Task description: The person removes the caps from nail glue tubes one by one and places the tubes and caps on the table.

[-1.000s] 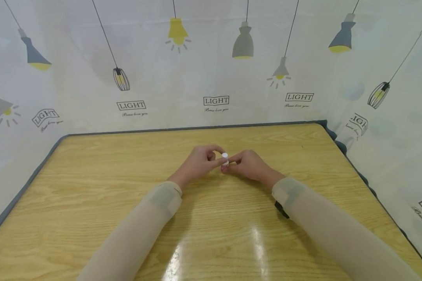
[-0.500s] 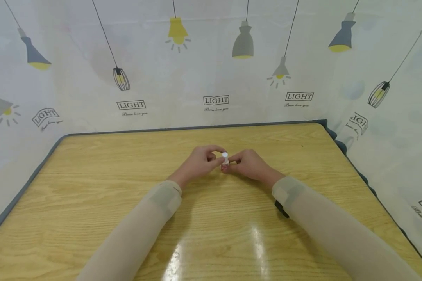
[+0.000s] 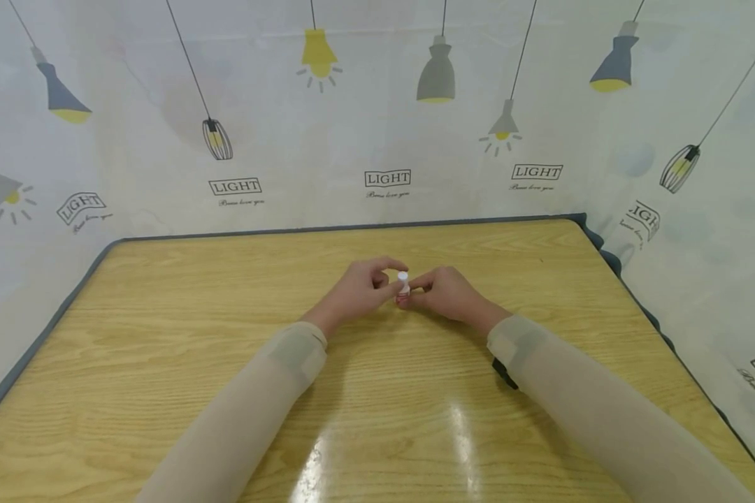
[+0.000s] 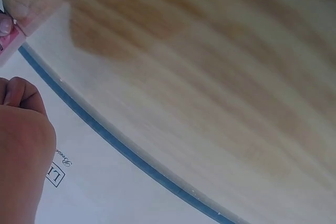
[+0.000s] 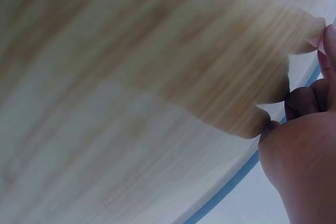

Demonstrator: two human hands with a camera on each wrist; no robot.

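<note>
A small bottle point(image 3: 403, 295) with a white cap point(image 3: 403, 276) and a pinkish-red label is upright between my two hands, near the middle of the table point(image 3: 239, 412). My left hand point(image 3: 361, 286) has its thumb against the upper part and its index finger curved around behind the cap. From the other side, my right hand point(image 3: 448, 293) pinches the body between thumb and index finger. Only a pink corner of the bottle point(image 4: 10, 41) shows at the edge of the left wrist view. The right wrist view shows curled fingers point(image 5: 304, 100), with the bottle mostly hidden.
The wood-grain tabletop is glossy, with light reflections near its front. A dark blue edging point(image 3: 289, 232) runs along its back and sides. Behind it hangs a pale sheet point(image 3: 277, 105) printed with lamps and lettering.
The left index fingertip has shifted slightly to the right past the cap. The right hand and the bottle stay in place; the head view tilts a trace.
</note>
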